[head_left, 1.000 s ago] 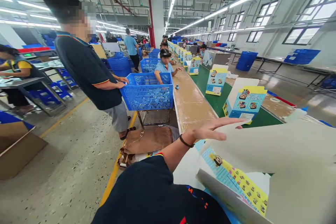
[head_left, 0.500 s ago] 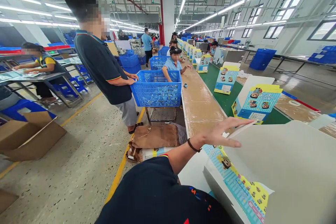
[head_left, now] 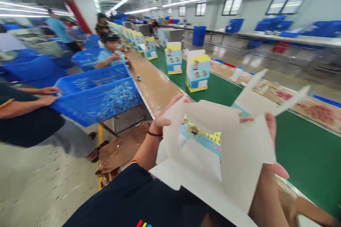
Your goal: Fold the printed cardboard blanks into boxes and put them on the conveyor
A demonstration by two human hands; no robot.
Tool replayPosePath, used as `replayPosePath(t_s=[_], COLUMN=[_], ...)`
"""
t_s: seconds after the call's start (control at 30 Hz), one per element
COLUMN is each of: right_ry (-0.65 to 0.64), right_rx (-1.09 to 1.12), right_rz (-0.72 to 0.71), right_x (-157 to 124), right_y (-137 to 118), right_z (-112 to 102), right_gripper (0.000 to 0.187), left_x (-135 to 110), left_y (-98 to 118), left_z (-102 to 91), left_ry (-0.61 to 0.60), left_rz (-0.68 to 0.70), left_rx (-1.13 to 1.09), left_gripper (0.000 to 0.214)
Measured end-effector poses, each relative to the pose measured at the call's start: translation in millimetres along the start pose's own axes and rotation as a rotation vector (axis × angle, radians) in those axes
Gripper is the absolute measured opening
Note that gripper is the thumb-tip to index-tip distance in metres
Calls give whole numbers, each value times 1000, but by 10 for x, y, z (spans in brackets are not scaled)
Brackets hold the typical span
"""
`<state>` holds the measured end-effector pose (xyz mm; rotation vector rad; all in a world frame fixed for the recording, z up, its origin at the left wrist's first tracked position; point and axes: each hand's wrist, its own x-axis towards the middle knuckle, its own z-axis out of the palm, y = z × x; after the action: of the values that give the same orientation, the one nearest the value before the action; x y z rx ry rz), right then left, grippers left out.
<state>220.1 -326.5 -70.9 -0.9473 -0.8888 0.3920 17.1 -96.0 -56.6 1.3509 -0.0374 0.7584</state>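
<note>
White carton (head_left: 237, 149): I see it held up between the two hands, in front of the dark shirt (head_left: 114, 198). It gapes, and its flaps (head_left: 294, 99) poke out many ways.
Left hand (head_left: 167, 110): The grip is narrow, thumb and fingers on one flap edge. If it pinches too hard, I think the thin card could crease.
Right hand (head_left: 271, 127): The grip holds the right side of the carton; some fingers hide behind the card. If it pushes more than the left, the carton could twist.
Flaps: One could bend or tear if it catches on an arm or the shirt.
Printed boxes (head_left: 198, 72): The nearest stands on the green belt (head_left: 306, 149), near the carton. A wide swing could knock it over.
Blue basket (head_left: 114, 95): It is well apart, so I worry less about a bump there.
</note>
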Motion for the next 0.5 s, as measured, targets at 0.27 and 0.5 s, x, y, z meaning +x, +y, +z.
replayPosePath(t_s=[0.27, 0.5], right_ry=[68, 343], right_rx=[-50, -371], right_rz=[98, -99], right_x=[167, 288], right_y=[-340, -217], right_z=[106, 201], right_gripper=[66, 53], left_x=[19, 403], left_y=[27, -80], left_z=[-70, 15], left_ry=[-213, -81], left_rz=[-4, 156], left_rx=[33, 435], left_gripper=[99, 101])
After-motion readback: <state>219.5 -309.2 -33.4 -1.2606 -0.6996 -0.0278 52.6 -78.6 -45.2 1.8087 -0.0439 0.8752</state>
